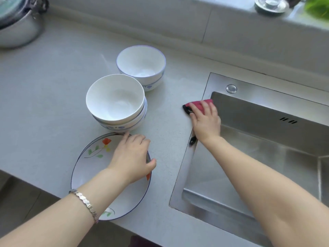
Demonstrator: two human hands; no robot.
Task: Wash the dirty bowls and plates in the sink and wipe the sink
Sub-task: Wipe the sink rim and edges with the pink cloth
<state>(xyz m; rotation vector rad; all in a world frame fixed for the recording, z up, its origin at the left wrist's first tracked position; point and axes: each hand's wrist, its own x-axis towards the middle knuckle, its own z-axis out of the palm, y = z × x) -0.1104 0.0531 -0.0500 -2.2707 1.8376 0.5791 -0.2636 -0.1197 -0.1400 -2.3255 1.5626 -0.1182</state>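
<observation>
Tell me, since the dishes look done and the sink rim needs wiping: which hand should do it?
The right hand. It already presses the pink cloth on the sink's left rim, while the left hand rests on the flowered plate.

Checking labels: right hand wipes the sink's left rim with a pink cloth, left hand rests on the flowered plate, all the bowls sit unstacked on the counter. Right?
Not quite. The head view shows two bowls stacked and one single bowl behind them. The rest holds: right hand presses the pink cloth on the sink's left rim, left hand on the flowered plate.
</observation>
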